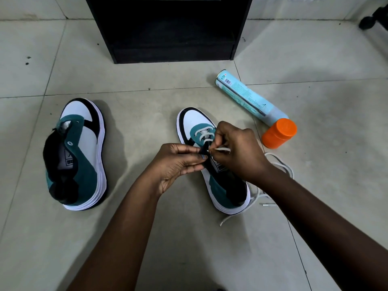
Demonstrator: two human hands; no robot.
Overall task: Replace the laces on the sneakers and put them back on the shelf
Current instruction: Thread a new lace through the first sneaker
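Both hands, left hand (178,162) and right hand (237,150), pinch the white lace (223,149) over the right sneaker (212,164); spray can (252,101) lies just beside, bare floor tiles (147,106) left.

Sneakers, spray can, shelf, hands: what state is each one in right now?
Right sneaker: upright on the floor, partly laced with a white lace.
Left sneaker: tipped on its side, unlaced.
Spray can: lying down, orange cap on.
Shelf: bottom compartment holds no shoes.
Left hand: pinches the sneaker's eyelet edge.
Right hand: pinches the lace tip.
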